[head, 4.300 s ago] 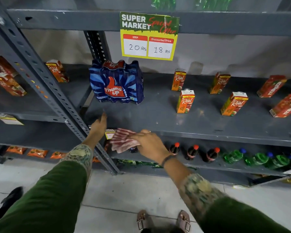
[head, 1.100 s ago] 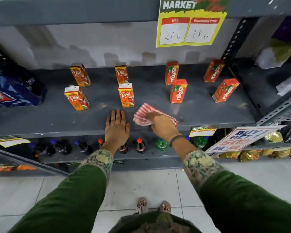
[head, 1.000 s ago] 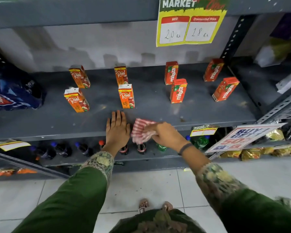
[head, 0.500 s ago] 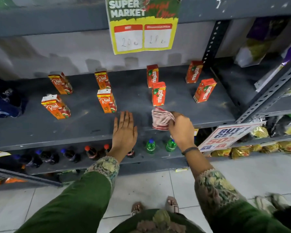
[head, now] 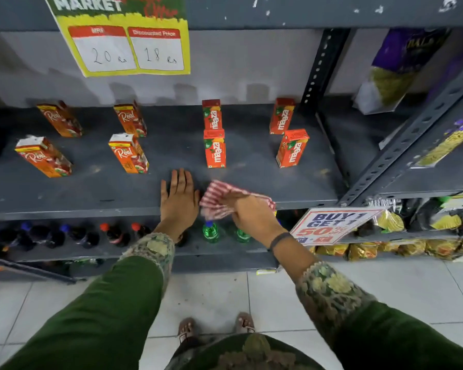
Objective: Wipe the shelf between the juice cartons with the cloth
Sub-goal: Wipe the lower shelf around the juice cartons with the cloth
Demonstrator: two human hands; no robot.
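Note:
A grey metal shelf (head: 251, 180) holds several upright juice cartons: orange Real cartons (head: 129, 153) on the left and red Maaza cartons (head: 215, 148) on the right. My right hand (head: 254, 214) presses a red-and-white striped cloth (head: 217, 201) onto the shelf's front edge, just in front of the nearer middle Maaza carton. My left hand (head: 179, 198) lies flat on the shelf with fingers spread, right beside the cloth on its left.
A yellow price sign (head: 123, 46) hangs from the shelf above. A "Buy 1 Get 1" card (head: 332, 224) sticks out at the lower right. Bottles (head: 211, 232) stand on the shelf below. A slotted upright (head: 318, 68) separates a bay with snack bags (head: 396, 73).
My right hand has pulled the cloth back from beside the Maaza carton to the shelf's front edge. My view has shifted right along the shelf; my left hand stays flat.

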